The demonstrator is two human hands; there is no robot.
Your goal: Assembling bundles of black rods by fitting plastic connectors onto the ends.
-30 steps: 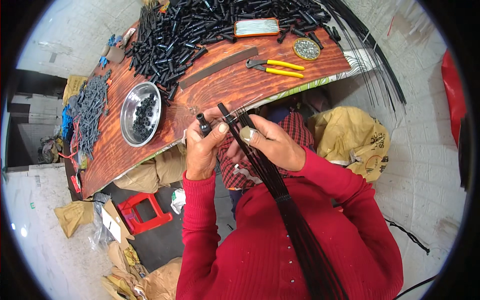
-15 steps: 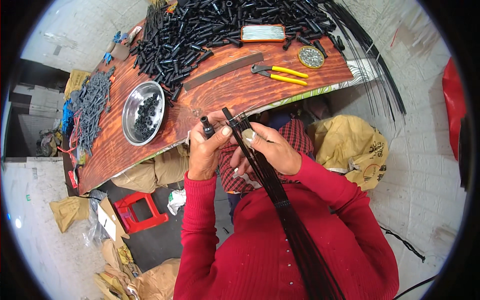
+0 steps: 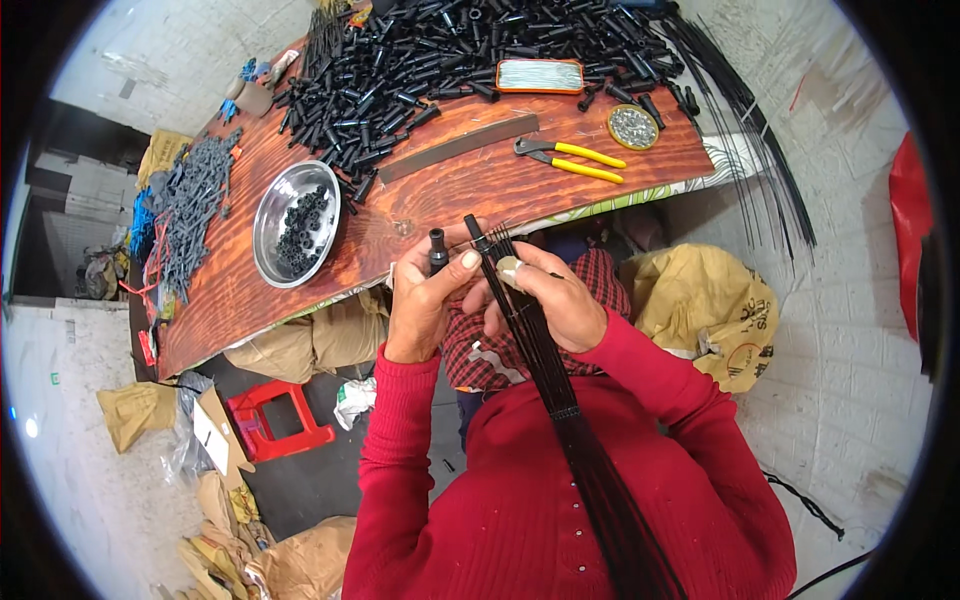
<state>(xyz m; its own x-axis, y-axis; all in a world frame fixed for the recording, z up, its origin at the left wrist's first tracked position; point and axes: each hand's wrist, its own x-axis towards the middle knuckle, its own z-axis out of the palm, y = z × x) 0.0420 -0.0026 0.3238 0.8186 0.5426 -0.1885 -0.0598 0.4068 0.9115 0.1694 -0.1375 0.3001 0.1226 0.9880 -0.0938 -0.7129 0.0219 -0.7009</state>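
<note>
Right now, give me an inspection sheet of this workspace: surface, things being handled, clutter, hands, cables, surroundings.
Surface: wood-grain table, partly covered by parts and tools.
Things being handled: bundle of thin black rods, running down over the red top; black tubular piece.
Clutter: pile of similar black pieces along the far side; heap of grey pieces at left; yellow-handled pliers lying loose.
Hands: left hand holds the tubular piece; right hand grips the bundle near its upper end.
Cables: twisted black cord at lower right; where it leads can't be told.
Surroundings: red stool at left; yellowish sack at right.
</note>
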